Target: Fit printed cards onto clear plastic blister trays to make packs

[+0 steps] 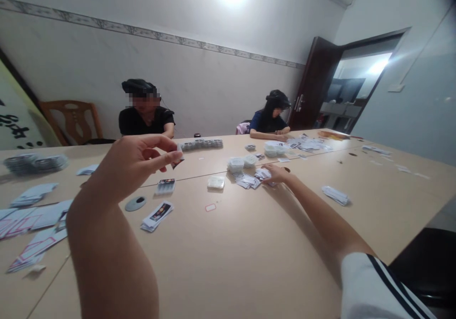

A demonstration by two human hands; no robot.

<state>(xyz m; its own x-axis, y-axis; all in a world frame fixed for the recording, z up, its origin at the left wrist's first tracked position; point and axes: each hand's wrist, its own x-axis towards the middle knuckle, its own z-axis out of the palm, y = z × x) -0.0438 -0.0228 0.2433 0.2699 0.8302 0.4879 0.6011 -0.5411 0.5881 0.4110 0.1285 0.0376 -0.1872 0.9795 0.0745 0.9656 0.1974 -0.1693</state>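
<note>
The left hand is raised above the table, its thumb and forefinger nearly closed in a pinch on a small card. The card juts from between the fingertips, tilted, with a pale upper part and a dark lower edge, well clear of the tabletop. Lower in the view than the pinch is a clear compartment case with a dark printed piece at its top; nearer the wearer lies a stack of printed strips, with a grey disc to its left. The right hand reaches farther forward, fingers bent down at the right edge of a loose pile of paper slips; whether it grips any of them, I cannot tell. Just behind that pile stand clear plastic stacks, and a pale packet lies to its left, apart from both hands.
</note>
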